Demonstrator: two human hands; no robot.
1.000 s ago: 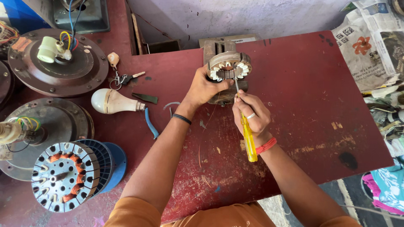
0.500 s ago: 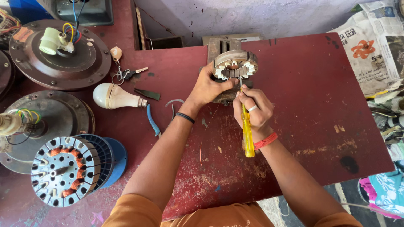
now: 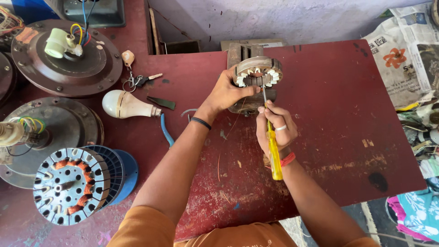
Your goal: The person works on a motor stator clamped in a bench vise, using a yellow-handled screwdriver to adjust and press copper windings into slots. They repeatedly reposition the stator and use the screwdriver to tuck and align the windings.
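Head view, looking down on a dark red bench [image 3: 329, 119]. Left hand [image 3: 227, 93] wraps its grip around the near-left side of a ring-shaped motor stator [image 3: 257, 72], thumb laid along the rim. Stator sits on a metal block at the far middle of the bench; white slot insulators show around its bore. Right hand [image 3: 275, 128] pinches a yellow-handled screwdriver [image 3: 274, 153], fingers closed around the top of the handle. Shaft points away from the person, tip at the near edge of the stator bore. Handle end points back toward the wrist, which wears a red band.

Left of the hands: white LED bulb [image 3: 122, 104] lying on its side, a blue cable just beside its base, a bunch of keys [image 3: 137, 80] farther back. Far left: brown ceiling fan housing [image 3: 68, 61] with coloured wires. Near left: wound fan stator [image 3: 68, 185] with copper coils, resting on a blue spool. Far right: newspaper [image 3: 402, 55] spread beyond the bench edge.
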